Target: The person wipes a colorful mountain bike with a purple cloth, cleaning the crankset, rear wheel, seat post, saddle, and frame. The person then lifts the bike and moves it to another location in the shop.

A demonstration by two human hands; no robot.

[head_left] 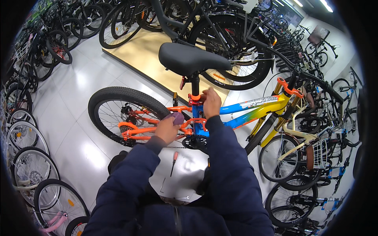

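1. Head view: bike (pixel 235 109) stands on the floor (pixel 75 135) across the person's front, rear wheel (pixel 95 103) to the left, front wheel (pixel 260 136) to the right. Can't see what props it.
2. Left hand (pixel 166 130): fingers closed on a bunched purple cloth (pixel 178 118), right by the orange rear frame (pixel 147 139). Can't tell if cloth touches paint.
3. Right hand (pixel 211 102): raised just right of the seat post (pixel 195 83) and orange clamp (pixel 194 98). Fingers bent, tips partly hidden; can't tell if they grip or only rest.
4. Bike handling, my read: fairly heavy, stiff frame, awkward to balance. Glossy paint, so probably slick under bare fingers and easy to scratch.
5. Hold points: saddle (pixel 188 59) or seat post to steady it, blue top tube to lift. Avoid chain (pixel 174 148) and spokes: likely grease and pinch risk.
6. Cloth: should be light, soft, hard to damage. Hold it by a bunched fold; a loose corner could snag in the chain.
7. Screwdriver (pixel 175 158) and wrench (pixel 182 197) lie low near the feet, easy to kick.
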